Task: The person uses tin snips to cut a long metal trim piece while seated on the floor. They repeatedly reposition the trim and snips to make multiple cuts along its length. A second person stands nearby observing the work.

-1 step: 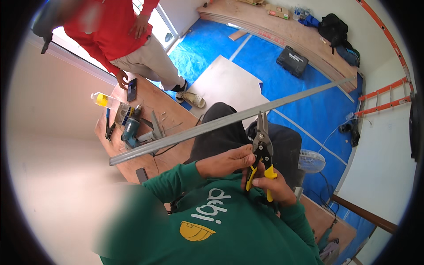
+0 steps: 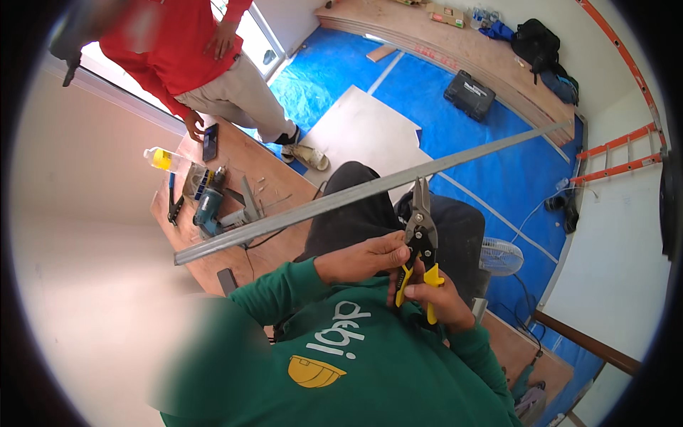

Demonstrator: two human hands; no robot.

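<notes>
The right hand (image 2: pixel 442 302) wraps around the yellow handles of the snips (image 2: pixel 420 235), which stand slightly parted. The left hand (image 2: pixel 368 258) pinches the snips near their pivot, thumb against the side. The snips are in front of the person's green sweatshirt (image 2: pixel 420 352), blades pointing away from the body. Their tips reach the edge of a long metal strip (image 2: pixel 320 205); whether they touch it, I cannot tell. The strip crosses above the dark trousers (image 2: pixel 345 181), its left end over a wooden counter (image 2: pixel 236 161). On that counter are a drill (image 2: pixel 208 208), a bottle (image 2: pixel 162 159) and a phone (image 2: pixel 210 142), beside which a co-worker in a red top (image 2: pixel 174 60) stands. Farther out, a black case (image 2: pixel 469 95) sits on blue sheeting (image 2: pixel 405 89), and a fan (image 2: pixel 501 256) stands right of the trousers.
</notes>
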